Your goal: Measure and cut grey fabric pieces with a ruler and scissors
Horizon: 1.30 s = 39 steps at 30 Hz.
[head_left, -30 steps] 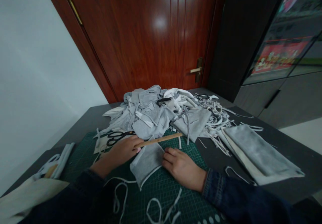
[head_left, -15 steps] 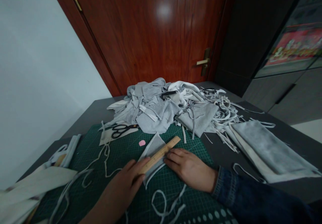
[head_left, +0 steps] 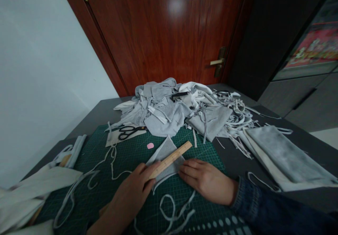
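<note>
A small grey cloth piece [head_left: 165, 150] lies on the green cutting mat [head_left: 208, 157], with a wooden ruler [head_left: 171, 158] slanting across it. My left hand [head_left: 137, 185] grips the ruler's near end between thumb and fingers. My right hand [head_left: 204, 178] rests flat at the cloth's right corner, its fingers extended and just off the ruler. A flat pink piece [head_left: 150, 146] sits left of the cloth's upper part. Black scissors [head_left: 129, 133] lie on a cream scrap farther left.
Grey and white cloth [head_left: 169, 118] is heaped at the back before a brown door [head_left: 158, 34]. Folded fabric [head_left: 285, 157] lies at the right, cream fabric [head_left: 39, 189] at the left. Loose strips [head_left: 171, 210] curl on the near mat.
My right hand has moved slightly right, away from the ruler, to the cloth's corner. My left hand still holds the ruler. The whole view has shifted a little.
</note>
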### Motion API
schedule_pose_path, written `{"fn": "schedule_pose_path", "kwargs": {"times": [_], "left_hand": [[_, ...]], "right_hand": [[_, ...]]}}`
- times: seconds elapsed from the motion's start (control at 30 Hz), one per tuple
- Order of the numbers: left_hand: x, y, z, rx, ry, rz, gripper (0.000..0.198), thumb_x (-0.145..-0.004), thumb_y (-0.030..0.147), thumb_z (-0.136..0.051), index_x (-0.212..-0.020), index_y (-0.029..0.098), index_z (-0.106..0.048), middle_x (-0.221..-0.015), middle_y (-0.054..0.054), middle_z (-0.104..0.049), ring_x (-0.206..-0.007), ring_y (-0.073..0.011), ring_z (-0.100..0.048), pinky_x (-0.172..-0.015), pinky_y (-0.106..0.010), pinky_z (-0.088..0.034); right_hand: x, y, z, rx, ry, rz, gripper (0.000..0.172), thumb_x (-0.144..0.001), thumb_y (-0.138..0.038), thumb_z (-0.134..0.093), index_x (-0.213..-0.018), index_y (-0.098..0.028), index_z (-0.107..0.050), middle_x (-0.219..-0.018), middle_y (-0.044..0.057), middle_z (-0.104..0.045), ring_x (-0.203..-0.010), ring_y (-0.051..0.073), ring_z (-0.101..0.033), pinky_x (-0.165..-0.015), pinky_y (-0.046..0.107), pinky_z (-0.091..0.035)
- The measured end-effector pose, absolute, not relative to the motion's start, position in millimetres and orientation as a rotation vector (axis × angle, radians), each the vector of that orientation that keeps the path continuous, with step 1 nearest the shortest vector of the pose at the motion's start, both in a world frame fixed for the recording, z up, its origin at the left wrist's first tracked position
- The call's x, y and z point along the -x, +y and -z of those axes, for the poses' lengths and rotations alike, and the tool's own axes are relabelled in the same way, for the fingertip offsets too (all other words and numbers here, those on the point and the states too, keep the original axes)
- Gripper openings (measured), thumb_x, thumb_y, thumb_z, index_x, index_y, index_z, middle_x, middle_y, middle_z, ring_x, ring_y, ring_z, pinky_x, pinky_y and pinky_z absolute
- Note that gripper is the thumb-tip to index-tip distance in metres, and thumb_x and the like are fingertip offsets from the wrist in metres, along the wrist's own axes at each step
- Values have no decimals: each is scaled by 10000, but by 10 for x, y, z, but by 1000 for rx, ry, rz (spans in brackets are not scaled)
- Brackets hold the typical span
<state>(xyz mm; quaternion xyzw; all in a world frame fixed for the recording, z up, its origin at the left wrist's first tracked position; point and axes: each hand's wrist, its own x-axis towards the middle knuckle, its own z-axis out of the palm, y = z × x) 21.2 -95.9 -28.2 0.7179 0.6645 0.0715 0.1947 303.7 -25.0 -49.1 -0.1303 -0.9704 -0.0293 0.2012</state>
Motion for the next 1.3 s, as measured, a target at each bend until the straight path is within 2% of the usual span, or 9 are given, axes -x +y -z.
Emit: {"fn": "schedule_pose_path", "kwargs": {"times": [0.3,0.57,0.63,0.77,0.87,0.93,1.03,1.2,1.3], "left_hand": [[-236,-987,284,-2012,1900,-155,573,-1014,281,-422,-1578,284,-524,-1227,-98,-633,-1098,-268,-683,-1030,-409,-522],[-69,-952,298,-1947,1931,-334,536,-1011,380,-408,-1517,296,-563,-1305,-100,-666,-1143,-282,-698,-1036,-433,-540],[-22,-903,294,-1939,2010,-422,535,-998,409,-431,-1500,266,-546,-1348,-114,-664,-1199,-303,-679,-1053,-457,-534],[-76,-728,188,-1846,2081,-377,532,-938,434,-546,-1405,179,-530,-1354,-163,-642,-1197,-344,-664,-1062,-500,-500],[-167,-580,113,-1857,2082,-259,536,-889,364,-640,-1358,127,-535,-1309,-191,-628,-1162,-360,-663,-1022,-483,-490],[-183,-491,91,-1914,2032,-235,419,-868,270,-649,-1257,125,-595,-1251,-184,-652,-1163,-347,-662,-1014,-440,-473],[-125,-369,62,-1943,1946,-248,231,-849,157,-586,-1067,178,-659,-1071,-113,-716,-1081,-301,-695,-972,-378,-458],[-30,-186,-14,-1917,1805,-344,79,-826,273,-601,-878,222,-634,-871,-17,-701,-898,-254,-689,-821,-324,-439],[-77,-115,-43,-1905,1687,-437,155,-843,372,-569,-878,224,-596,-815,12,-643,-810,-222,-632,-737,-304,-407]], "right_hand": [[-3112,-224,533,390,-2677,-204,272,-1039,-143,-495,-1191,-134,-721,-1207,143,-765,-1122,238,-689,-1035,381,-567],[-3078,-213,400,478,-2655,-356,281,-1001,-90,-497,-1162,-158,-716,-1159,120,-751,-1044,221,-692,-964,356,-592],[-3048,-183,351,509,-2629,-358,279,-1002,-109,-530,-1207,-164,-711,-1262,128,-717,-1172,236,-655,-1039,381,-567],[-2937,-92,336,480,-2682,-298,389,-998,-191,-636,-1385,-153,-649,-1460,143,-630,-1461,280,-464,-1230,445,-419],[-2836,-45,398,452,-2745,-256,330,-1055,-189,-567,-1372,-158,-655,-1360,120,-682,-1285,240,-594,-1153,386,-481],[-2785,-44,445,468,-2766,-200,275,-1083,-177,-513,-1295,-165,-686,-1260,100,-712,-1140,232,-640,-1060,369,-528],[-2742,-94,471,484,-2785,-154,226,-1078,-152,-508,-1182,-153,-708,-1182,95,-716,-1068,245,-640,-1008,378,-539],[-2719,-271,364,328,-2804,-468,194,-1022,-176,-619,-1200,-163,-696,-1156,74,-709,-1035,212,-649,-950,301,-538],[-2706,-287,280,310,-2694,-637,191,-1027,-175,-615,-1197,-195,-700,-1105,45,-723,-1009,189,-663,-910,278,-537]]}}
